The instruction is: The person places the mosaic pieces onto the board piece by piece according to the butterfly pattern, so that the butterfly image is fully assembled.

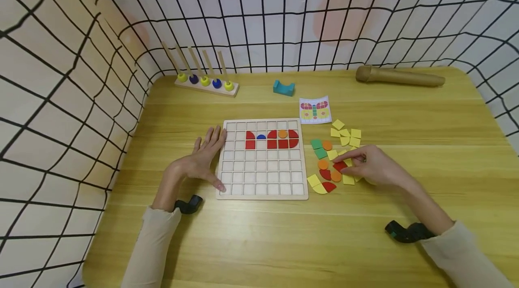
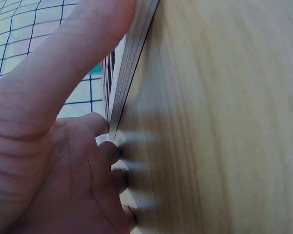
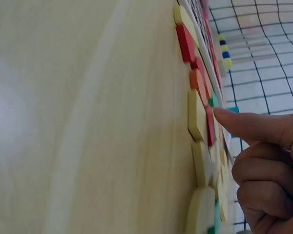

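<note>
A wooden grid board [image 1: 263, 195] lies flat on the table, with red tiles, a blue half-circle and an orange disc in its upper cells. At its left edge my left hand [image 1: 198, 159] is spread, thumb on the lower left corner and fingers by the upper left side. To the right of the board my right hand [image 1: 375, 168] pinches a red tile [image 1: 339, 166] between thumb and index finger, among loose pieces. In the right wrist view the thumb touches that red tile [image 3: 210, 126]. Around it lie yellow squares [image 1: 355, 133], green squares [image 1: 320, 153], orange discs [image 1: 322, 164] and red quarter-circles [image 1: 329, 186].
A butterfly pattern card [image 1: 315, 110] lies beyond the board's upper right corner. Farther back stand a peg rack [image 1: 207, 84] with yellow and blue beads, a teal block [image 1: 283, 88] and a brown stick [image 1: 399, 76]. Black-lined netting surrounds the table.
</note>
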### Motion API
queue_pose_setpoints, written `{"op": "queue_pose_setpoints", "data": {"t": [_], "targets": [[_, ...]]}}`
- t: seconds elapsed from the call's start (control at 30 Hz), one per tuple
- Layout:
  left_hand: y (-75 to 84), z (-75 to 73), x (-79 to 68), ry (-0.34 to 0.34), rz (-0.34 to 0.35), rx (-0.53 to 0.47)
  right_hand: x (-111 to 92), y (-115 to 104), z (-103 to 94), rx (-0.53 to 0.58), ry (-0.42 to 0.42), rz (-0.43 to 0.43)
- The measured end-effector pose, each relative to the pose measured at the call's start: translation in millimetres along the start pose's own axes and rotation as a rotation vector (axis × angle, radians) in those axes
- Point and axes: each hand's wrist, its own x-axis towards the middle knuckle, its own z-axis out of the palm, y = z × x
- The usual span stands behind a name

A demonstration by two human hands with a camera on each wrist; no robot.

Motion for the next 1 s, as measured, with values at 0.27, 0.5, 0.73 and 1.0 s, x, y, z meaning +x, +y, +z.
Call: {"op": "queue_pose_setpoints", "data": {"t": [0.27, 0.5, 0.73, 1.0], "targets": [[0.0, -0.7, 0.3, 0.004, -0.008, 0.008, -3.7, 6.2, -9.9, -0.014, 0.016, -0.019], [-0.9, -0.7, 0.9, 0.004, -0.012, 0.002, 1.4, 4.2, -6.1, -0.020, 0.023, -0.002], [0.3, -0.3, 1.2, 0.001, -0.012, 0.006, 6.6, 2.3, -4.8, 0.010, 0.010, 0.001], [-0.1, 0.3, 1.5, -0.003, -0.007, 0.006, 8.7, 5.9, -2.8, 0.003, 0.020, 0.000]]}}
